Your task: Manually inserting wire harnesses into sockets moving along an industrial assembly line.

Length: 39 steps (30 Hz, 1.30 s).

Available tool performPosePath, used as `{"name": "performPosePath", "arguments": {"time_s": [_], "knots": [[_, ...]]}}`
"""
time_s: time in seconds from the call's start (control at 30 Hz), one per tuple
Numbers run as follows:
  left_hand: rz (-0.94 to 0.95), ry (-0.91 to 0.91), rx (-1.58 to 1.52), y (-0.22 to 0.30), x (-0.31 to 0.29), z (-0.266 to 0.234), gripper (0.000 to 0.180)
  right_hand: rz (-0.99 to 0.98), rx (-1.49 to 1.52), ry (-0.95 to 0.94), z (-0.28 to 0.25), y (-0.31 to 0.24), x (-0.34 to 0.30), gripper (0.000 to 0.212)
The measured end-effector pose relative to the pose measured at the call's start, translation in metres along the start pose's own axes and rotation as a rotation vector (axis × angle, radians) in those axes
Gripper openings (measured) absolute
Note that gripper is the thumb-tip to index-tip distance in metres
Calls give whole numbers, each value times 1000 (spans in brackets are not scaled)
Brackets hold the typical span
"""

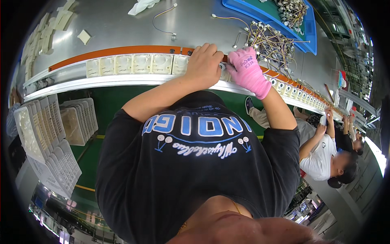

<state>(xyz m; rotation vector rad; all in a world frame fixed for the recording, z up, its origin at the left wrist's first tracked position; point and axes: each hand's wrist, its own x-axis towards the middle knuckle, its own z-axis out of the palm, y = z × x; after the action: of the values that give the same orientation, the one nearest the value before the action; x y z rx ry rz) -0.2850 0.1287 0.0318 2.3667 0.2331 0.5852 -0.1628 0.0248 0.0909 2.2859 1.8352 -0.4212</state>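
My bare left hand (205, 67) is closed over the rail, fingers curled across its orange strip (134, 50), just right of a row of square white plastic housings (141, 64). Whatever lies under those fingers is hidden. Close beside it, my right hand (248, 72) wears a pink glove with its fingers bent down and closed. A small grey round part (222, 66) shows in the narrow gap between both hands. What the gloved fingers grip cannot be made out. Beyond the right hand lies a tangled heap of thin wires with white connectors (271, 44).
A blue tray (312, 32) holds more wires at the far right. One loose cable (154, 22) lies on the metal table (109, 26). White baskets (40, 126) stand at left. Housings (300, 92) continue along the rail toward co-workers (321, 150) at right.
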Motion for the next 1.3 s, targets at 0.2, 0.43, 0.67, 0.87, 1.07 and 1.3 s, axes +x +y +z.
{"name": "performPosePath", "arguments": {"time_s": [0.2,0.43,0.67,0.87,1.07,1.3], "knots": [[21,-11,0,0,-1,0,15,-114,96,184,0,12,8,15],[27,50,-35,-2,-6,2,16,-59,642,80,-16,33,98,34],[-81,181,-224,-12,-10,-48,12,-18,403,-322,34,-33,194,44],[-448,155,-479,-41,-8,-79,11,-175,244,-224,63,-20,211,32],[-728,-119,-881,-46,12,-96,35,-62,303,153,-43,-30,131,44],[-701,-254,-1360,-46,30,-56,37,-55,206,355,-48,-37,53,44]]}}
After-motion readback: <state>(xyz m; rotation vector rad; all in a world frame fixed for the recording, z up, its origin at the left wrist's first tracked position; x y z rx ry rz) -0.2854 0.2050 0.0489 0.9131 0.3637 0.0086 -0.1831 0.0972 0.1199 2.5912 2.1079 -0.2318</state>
